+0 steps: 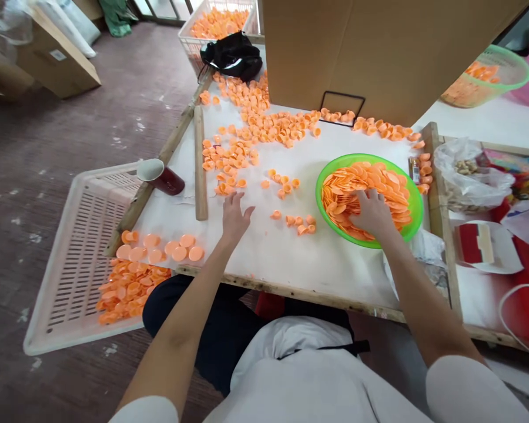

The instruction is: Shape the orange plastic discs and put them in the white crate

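Observation:
My left hand [235,220] is low over the white tabletop [264,258], thumb held away from the fingers, with nothing in it. Its fingertips are beside small orange plastic cups [229,185], which lie scattered up the table. A few more cups [302,223] sit between my hands. On the right, a green basin [417,220] is heaped with flat orange oval pieces [379,176]. My right hand [373,214] reaches over the basin's rim, its parted fingers touching the heap. Nothing is visibly gripped there. Round orange pieces [187,241] lie at the front left edge.
A dark red cup [167,179] lies tipped beside a wooden strip [200,164]. Left of the table is a white plastic crate [70,247] with orange parts. A large cardboard box [357,53] blocks the back. A wooden-edged tray [452,270] with bags stands right.

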`<move>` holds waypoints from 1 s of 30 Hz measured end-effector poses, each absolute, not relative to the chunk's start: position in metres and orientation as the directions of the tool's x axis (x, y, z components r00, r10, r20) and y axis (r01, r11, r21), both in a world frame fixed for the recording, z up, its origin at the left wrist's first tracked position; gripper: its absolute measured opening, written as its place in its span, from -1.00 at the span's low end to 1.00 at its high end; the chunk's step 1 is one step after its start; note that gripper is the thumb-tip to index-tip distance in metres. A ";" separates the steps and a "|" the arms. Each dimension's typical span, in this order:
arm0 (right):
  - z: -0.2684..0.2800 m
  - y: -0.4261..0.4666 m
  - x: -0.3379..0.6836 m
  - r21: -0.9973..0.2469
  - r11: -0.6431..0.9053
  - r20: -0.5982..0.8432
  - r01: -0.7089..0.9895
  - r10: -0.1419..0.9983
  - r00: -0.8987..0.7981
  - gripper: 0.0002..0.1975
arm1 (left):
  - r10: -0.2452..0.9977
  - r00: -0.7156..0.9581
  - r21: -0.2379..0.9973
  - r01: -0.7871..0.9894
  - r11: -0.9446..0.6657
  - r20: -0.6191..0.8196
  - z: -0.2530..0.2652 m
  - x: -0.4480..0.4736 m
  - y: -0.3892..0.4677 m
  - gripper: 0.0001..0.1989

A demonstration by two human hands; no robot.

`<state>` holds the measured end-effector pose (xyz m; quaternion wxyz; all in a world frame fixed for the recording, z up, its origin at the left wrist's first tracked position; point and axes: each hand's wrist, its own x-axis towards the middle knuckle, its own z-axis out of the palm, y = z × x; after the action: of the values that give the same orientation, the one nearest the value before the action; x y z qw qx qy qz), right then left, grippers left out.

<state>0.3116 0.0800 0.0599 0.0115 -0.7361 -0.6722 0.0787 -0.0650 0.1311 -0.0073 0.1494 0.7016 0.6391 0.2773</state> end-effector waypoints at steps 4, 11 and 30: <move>0.048 0.082 0.317 -0.152 -0.069 -0.080 0.986 0.995 0.057 -0.40 | 0.969 -0.007 0.507 0.853 -0.123 0.248 -0.008 -0.092 0.194 -0.47; 0.048 0.093 0.311 -0.156 -0.078 -0.078 0.985 0.995 0.067 -0.42 | 0.953 -0.005 0.418 0.899 -0.128 0.302 0.026 -0.111 0.285 -0.48; 0.024 0.108 0.302 -0.100 -0.162 -0.079 0.982 0.985 0.154 -0.46 | 0.991 0.030 0.184 0.981 -0.054 0.130 0.034 -0.115 0.362 -0.53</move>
<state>0.3019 0.1081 0.0239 0.0124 -0.7595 -0.6473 0.0623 -0.1153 0.3617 0.0344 0.0216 0.7173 0.6874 0.1115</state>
